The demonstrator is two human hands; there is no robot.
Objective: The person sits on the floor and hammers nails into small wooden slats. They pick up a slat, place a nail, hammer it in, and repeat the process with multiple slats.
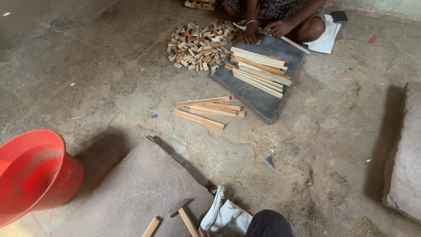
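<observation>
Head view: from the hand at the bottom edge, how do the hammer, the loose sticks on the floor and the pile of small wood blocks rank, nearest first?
1. Hammer, bottom centre, right by the hand.
2. Loose sticks, mid-floor, ahead.
3. Pile of small wood blocks, far top, beside the other person.

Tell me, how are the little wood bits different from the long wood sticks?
The small wood blocks are short and chunky; the long wooden strips are thin and slender. The blocks lie jumbled on the bare floor; the strips lie stacked side by side on a dark slab. Both are pale, cut wood.
</observation>
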